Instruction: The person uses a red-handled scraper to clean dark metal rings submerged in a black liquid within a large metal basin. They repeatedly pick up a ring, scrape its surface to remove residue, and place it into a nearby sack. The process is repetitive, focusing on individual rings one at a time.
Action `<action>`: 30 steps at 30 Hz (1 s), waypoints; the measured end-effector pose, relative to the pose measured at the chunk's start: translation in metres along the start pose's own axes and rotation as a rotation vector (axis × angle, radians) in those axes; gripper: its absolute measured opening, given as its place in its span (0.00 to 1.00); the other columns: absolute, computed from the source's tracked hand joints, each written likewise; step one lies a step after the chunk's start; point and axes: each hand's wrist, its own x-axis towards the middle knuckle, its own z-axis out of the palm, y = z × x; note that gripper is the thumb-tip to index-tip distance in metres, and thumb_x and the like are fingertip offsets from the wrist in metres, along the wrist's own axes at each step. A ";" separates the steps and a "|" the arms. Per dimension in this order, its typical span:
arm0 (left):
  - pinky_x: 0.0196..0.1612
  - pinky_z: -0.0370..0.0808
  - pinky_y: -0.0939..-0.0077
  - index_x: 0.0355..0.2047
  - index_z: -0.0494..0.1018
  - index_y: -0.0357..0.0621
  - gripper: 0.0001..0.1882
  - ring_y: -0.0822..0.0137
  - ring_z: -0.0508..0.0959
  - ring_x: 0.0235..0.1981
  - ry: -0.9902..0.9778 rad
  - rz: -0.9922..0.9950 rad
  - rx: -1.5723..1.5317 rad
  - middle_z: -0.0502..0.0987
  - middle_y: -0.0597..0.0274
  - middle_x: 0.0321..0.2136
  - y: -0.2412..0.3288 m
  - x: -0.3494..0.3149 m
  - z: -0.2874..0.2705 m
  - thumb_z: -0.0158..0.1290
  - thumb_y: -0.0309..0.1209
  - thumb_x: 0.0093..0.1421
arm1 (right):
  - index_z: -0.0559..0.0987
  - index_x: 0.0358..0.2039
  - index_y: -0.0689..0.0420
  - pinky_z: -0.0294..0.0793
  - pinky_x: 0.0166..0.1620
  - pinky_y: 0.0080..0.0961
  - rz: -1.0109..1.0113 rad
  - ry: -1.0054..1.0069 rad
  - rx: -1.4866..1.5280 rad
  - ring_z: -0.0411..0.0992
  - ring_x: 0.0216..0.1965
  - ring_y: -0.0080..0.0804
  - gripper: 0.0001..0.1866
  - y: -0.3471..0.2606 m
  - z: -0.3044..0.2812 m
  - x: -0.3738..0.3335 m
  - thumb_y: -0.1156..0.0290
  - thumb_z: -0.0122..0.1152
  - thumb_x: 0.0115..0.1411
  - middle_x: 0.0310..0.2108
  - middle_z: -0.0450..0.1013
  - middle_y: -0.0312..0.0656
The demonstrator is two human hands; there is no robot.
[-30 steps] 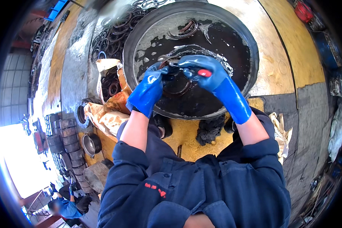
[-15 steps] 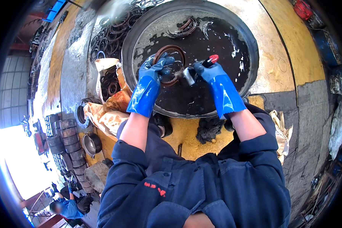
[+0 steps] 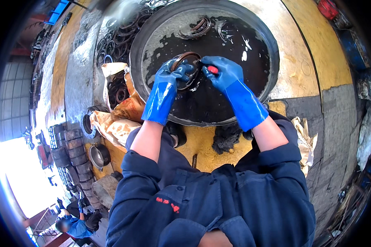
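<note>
In front of me lies a wide round basin (image 3: 137, 61) of dark liquid. Over its middle my left hand (image 3: 167, 74), in a blue rubber glove, is closed around a brown ring (image 3: 187, 54), holding it tilted. My right hand (image 3: 227, 73), gloved alike, grips a tool with a red-ended handle (image 3: 212, 69) beside the ring's right edge; the working end is hidden by hand and ring. A few more brown and dark rings (image 3: 196, 31) lie in the liquid at the far side, with whitish foam patches near them.
Many dark rings (image 3: 115, 47) are heaped left of the basin. An open paper sack (image 3: 119, 115) with rings in it touches the basin's near left. Between my legs lies a black rag (image 3: 226, 139). Stacked dark cylinders (image 3: 76, 148), a metal pot (image 3: 98, 157) and another person (image 3: 77, 226) are at lower left.
My right hand has moved up and left to the ring and turned, so the tool's metal end no longer shows. The ring is tilted more, its opening narrower.
</note>
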 end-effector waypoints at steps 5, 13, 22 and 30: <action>0.36 0.79 0.77 0.53 0.74 0.34 0.17 0.66 0.83 0.35 0.002 -0.009 0.020 0.83 0.52 0.41 0.002 -0.002 0.005 0.56 0.25 0.64 | 0.83 0.43 0.53 0.78 0.48 0.34 0.620 -0.292 0.324 0.80 0.42 0.38 0.17 0.024 0.023 -0.002 0.57 0.68 0.58 0.39 0.82 0.42; 0.32 0.76 0.83 0.52 0.76 0.38 0.15 0.74 0.79 0.27 0.002 0.046 0.094 0.84 0.54 0.40 0.000 -0.005 0.005 0.56 0.26 0.65 | 0.83 0.42 0.60 0.79 0.43 0.31 0.920 -0.253 1.086 0.81 0.37 0.33 0.21 0.019 0.038 -0.008 0.56 0.70 0.58 0.36 0.82 0.46; 0.37 0.79 0.79 0.53 0.74 0.35 0.17 0.67 0.83 0.37 -0.028 0.000 -0.022 0.84 0.54 0.40 -0.003 -0.005 0.006 0.57 0.26 0.65 | 0.84 0.41 0.48 0.79 0.41 0.40 0.529 -0.381 0.149 0.80 0.39 0.42 0.14 -0.018 0.019 -0.014 0.54 0.62 0.61 0.37 0.81 0.44; 0.37 0.80 0.78 0.54 0.74 0.35 0.19 0.65 0.83 0.38 -0.043 0.014 -0.080 0.83 0.51 0.42 -0.002 -0.002 0.005 0.57 0.21 0.62 | 0.79 0.49 0.47 0.79 0.43 0.42 -0.126 -0.011 -0.262 0.80 0.42 0.44 0.20 -0.012 0.014 -0.014 0.63 0.66 0.54 0.44 0.79 0.42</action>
